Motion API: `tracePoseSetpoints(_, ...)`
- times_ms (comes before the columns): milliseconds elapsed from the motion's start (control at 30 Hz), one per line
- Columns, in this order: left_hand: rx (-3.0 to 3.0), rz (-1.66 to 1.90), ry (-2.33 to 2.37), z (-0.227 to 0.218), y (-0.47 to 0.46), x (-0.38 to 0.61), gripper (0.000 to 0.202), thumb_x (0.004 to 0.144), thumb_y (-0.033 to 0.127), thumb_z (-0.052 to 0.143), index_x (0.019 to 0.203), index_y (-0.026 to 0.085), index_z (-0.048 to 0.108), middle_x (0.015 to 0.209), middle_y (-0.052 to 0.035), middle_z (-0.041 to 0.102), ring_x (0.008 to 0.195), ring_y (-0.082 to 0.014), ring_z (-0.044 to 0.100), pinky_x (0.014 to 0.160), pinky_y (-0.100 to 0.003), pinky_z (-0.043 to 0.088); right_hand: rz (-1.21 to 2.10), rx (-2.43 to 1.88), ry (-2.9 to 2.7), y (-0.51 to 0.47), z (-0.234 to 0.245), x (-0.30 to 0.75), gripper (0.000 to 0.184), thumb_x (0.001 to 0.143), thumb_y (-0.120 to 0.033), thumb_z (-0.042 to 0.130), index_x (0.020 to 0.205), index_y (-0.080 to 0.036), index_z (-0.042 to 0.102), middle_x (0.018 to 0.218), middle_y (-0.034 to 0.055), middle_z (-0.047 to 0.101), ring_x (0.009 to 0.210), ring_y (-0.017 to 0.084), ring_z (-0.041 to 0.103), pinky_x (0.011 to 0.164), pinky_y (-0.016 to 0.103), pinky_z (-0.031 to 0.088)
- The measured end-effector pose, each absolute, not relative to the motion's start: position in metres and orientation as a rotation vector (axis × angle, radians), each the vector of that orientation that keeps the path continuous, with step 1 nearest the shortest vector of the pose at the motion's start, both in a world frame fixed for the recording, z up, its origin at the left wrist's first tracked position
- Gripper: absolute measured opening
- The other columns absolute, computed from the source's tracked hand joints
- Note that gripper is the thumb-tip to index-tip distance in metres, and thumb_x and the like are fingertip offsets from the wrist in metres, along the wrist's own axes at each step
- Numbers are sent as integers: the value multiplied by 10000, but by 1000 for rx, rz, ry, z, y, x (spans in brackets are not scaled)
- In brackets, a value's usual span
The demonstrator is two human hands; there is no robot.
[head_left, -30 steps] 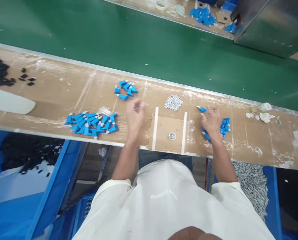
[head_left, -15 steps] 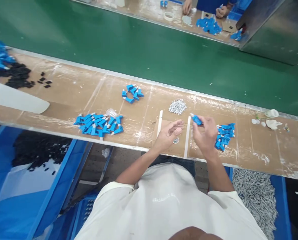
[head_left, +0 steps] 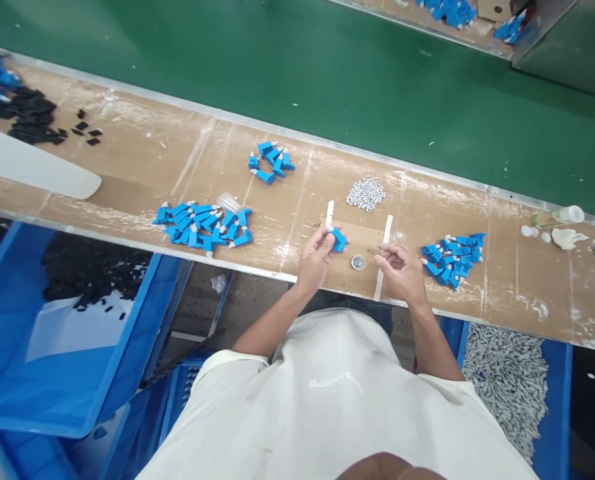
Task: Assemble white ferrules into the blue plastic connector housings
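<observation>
My left hand (head_left: 316, 255) pinches a small blue connector (head_left: 338, 239) with a white tip over the cardboard pad (head_left: 362, 243). My right hand (head_left: 402, 270) hovers just right of it, fingers curled together as if pinching something too small to make out. A small round metal fixture (head_left: 358, 263) sits on the pad between my hands. A pile of blue connectors (head_left: 452, 257) lies right of my right hand. A larger pile of blue connectors (head_left: 203, 225) lies to the left, and a smaller cluster of blue connectors (head_left: 271, 163) is farther back. A heap of small white parts (head_left: 366, 193) lies behind the pad.
The brown bench (head_left: 142, 160) borders a green conveyor belt (head_left: 287, 67). Black parts (head_left: 32, 119) and a white sheet (head_left: 32, 172) lie far left. Blue bins (head_left: 67, 347) stand below left. A bin of white parts (head_left: 507, 380) is below right. White items (head_left: 560, 227) sit far right.
The blue connector went from my right hand to my left hand. My left hand came in from the left to the pad, and my right hand drew back from the right pile.
</observation>
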State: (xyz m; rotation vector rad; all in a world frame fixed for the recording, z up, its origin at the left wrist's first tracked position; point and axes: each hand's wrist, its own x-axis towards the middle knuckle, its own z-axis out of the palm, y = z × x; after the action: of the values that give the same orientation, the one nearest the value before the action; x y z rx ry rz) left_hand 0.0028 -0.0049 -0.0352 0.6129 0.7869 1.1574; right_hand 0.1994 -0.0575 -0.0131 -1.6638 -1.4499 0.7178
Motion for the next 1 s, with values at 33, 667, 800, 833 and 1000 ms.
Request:
tracePoseSetpoints(33, 592, 1164, 803, -39, -3, 0, 531, 768, 564, 827, 1118, 180, 716, 964, -66, 723, 935, -205, 735, 814, -308, 579, 799, -1698, -1413, -57, -19, 201, 371, 847, -527, 728, 1009, -194, 747, 823, 29, 674, 643, 149, 590, 621, 313, 538)
tracePoseSetpoints(667, 478, 1123, 880, -65, -5, -6, 565, 648, 485, 926, 1074, 156, 751, 853, -26, 703, 736, -121, 686, 643, -216, 521, 721, -1543, -1564, -54, -34, 185, 193, 914, -372, 685, 867, -243, 820, 810, 45, 625, 708, 171, 560, 624, 314, 479)
tracePoseSetpoints(800, 475, 1128, 888, -63, -4, -4, 576, 632, 455, 942, 1091, 163, 754, 912, -42, 732, 821, -142, 714, 731, -238, 554, 670, -1450, -1758, -60, -27, 188, 225, 979, -307, 597, 902, -255, 801, 838, 57, 649, 752, 182, 598, 663, 328, 490)
tracePoseSetpoints(833, 477, 1128, 893, -62, -5, -4, 577, 630, 451, 943, 1094, 167, 753, 935, -46, 739, 846, -146, 719, 754, -244, 557, 680, -1425, -1784, -61, -25, 188, 233, 986, -311, 585, 911, -255, 799, 848, 59, 655, 746, 178, 599, 659, 326, 487)
tracePoseSetpoints(1000, 538, 1100, 889, -58, -6, -6, 545, 667, 468, 912, 1093, 185, 724, 1023, -65, 746, 921, -167, 726, 820, -280, 561, 782, -1447, -1663, -61, -23, 191, 231, 956, -395, 627, 880, -245, 787, 850, 58, 675, 773, 181, 608, 685, 329, 498)
